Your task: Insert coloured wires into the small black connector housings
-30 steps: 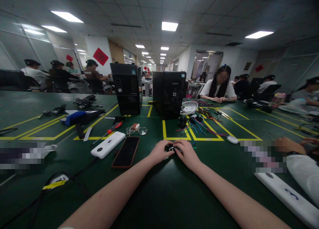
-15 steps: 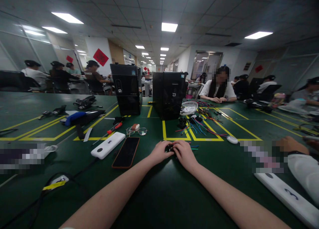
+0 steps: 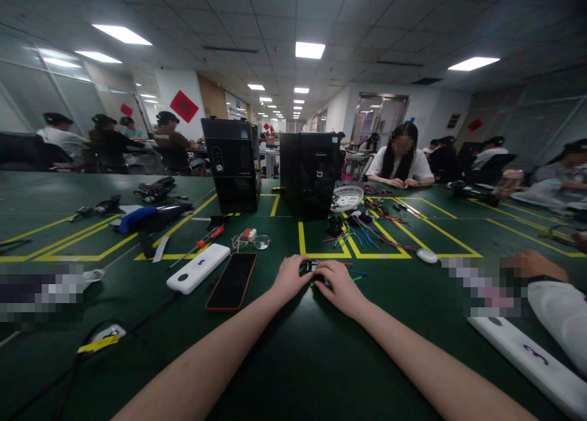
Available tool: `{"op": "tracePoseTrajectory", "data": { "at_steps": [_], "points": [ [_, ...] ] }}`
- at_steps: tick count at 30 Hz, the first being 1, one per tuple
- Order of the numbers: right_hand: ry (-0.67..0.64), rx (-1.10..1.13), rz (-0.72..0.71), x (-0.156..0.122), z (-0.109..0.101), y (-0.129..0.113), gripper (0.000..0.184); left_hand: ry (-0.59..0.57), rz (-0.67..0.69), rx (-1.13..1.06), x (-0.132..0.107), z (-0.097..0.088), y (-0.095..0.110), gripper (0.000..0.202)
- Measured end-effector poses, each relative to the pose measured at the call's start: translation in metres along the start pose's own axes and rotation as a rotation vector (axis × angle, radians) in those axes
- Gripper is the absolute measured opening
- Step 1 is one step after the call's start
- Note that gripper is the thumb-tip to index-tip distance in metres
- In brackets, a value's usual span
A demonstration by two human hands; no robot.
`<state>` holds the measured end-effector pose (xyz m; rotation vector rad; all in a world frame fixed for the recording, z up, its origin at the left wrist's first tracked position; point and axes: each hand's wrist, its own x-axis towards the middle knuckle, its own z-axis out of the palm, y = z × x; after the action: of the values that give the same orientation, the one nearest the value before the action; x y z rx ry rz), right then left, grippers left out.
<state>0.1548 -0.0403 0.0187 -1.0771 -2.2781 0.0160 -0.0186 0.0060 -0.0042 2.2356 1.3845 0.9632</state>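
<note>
In the head view my left hand (image 3: 291, 277) and my right hand (image 3: 339, 284) meet over the green table. Between their fingertips is a small black part (image 3: 312, 266) with a light patch on top. My fingers cover much of it, so its exact kind does not show. Red, blue and green wires (image 3: 359, 272) come out from behind my right hand, apparently from this part. My left fingers curl round its left side. On the other side my right fingers press against it, with the thumb lower down.
Two black computer towers (image 3: 233, 164) (image 3: 314, 176) stand ahead. Loose coloured wires (image 3: 362, 231) and a white basket (image 3: 347, 197) lie right of them. To my left are a phone (image 3: 232, 281), a white power bank (image 3: 199, 269), glasses (image 3: 262, 242) and a screwdriver (image 3: 210, 236). A co-worker's sleeve (image 3: 557, 311) is at right.
The fingers of both hands have shifted round the small part, and more of its top now shows. My right thumb has moved downward, and the wires beside that hand have swung slightly.
</note>
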Motion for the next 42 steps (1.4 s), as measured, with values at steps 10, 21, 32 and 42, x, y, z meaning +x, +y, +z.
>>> {"op": "tracePoseTrajectory", "data": {
  "at_steps": [10, 21, 32, 42],
  "points": [
    [0.143, 0.008, 0.127, 0.001, 0.0, 0.006, 0.023, -0.073, 0.217, -0.108, -0.006, -0.005, 0.013, 0.04],
    [0.171, -0.013, 0.183, 0.003, 0.005, 0.006, 0.011, -0.097, 0.212, -0.051, -0.006, -0.005, 0.014, 0.04],
    [0.185, -0.038, 0.193, 0.002, 0.006, 0.004, 0.012, -0.127, 0.148, 0.011, -0.006, -0.007, 0.017, 0.039],
    [0.065, 0.057, 0.074, 0.001, 0.0, 0.002, 0.013, -0.022, -0.06, 0.057, -0.002, -0.003, 0.005, 0.033]
  ]
}}
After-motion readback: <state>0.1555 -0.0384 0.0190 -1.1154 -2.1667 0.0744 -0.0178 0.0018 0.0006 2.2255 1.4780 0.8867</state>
